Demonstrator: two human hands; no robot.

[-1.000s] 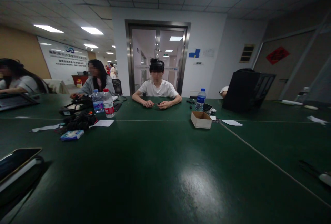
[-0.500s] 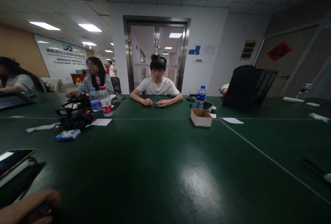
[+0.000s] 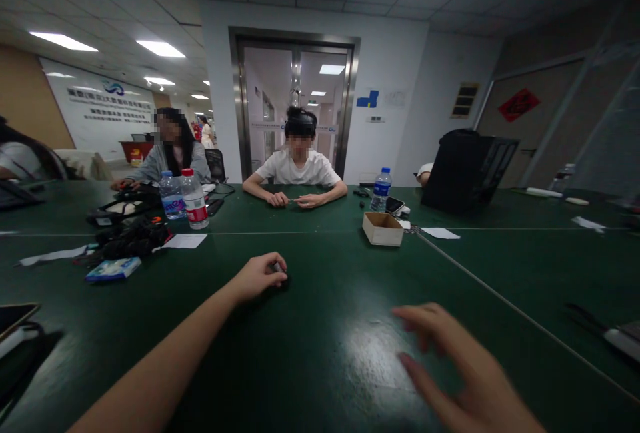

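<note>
My left hand (image 3: 260, 276) reaches out over the middle of the green table (image 3: 310, 326), its thumb and fingers closed round a small grey object (image 3: 278, 267). Most of that object is hidden by the fingers, and its kind cannot be made out. Closer to me on the right, my right hand (image 3: 450, 360) hovers over the tabletop with thumb and fingers apart, slightly blurred, and nothing shows in it. An open cardboard box (image 3: 383, 234) stands farther off, beyond both hands.
Opposite sits a person (image 3: 300, 170) with a headset, hands on the table. Two bottles (image 3: 194, 200), a dark pile of gear (image 3: 130, 236) and a tissue pack (image 3: 114, 269) are at left. A blue-capped bottle (image 3: 381, 190) stands behind the box; a black computer case (image 3: 465, 170) is right.
My left hand has moved from the lower left corner to the middle of the table with the small object. My right hand has come into view, and the camera has turned slightly right.
</note>
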